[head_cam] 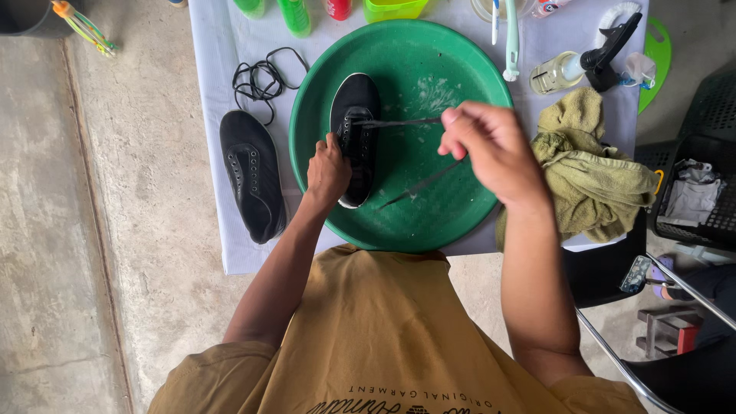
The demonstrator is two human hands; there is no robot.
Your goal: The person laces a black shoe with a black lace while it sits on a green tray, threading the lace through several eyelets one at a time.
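Note:
A black shoe [355, 115] lies in a round green basin [418, 218] with a little soapy water. My left hand [327, 170] grips the shoe's near end, holding it down. My right hand [491, 146] pinches a black shoelace [399, 122] that runs taut from the shoe's eyelets out to the right, with the loose end trailing down over the basin. A second black shoe [251, 175] without a lace lies on the white cloth left of the basin. Its loose black lace [261, 77] is coiled behind it.
An olive green towel [590, 172] lies right of the basin. Behind the basin stand green bottles [294, 15], a toothbrush [510, 42], a spray bottle [571, 67] and a brush [617, 15]. A black crate [698, 192] and a metal chair leg [659, 337] stand at the right on concrete floor.

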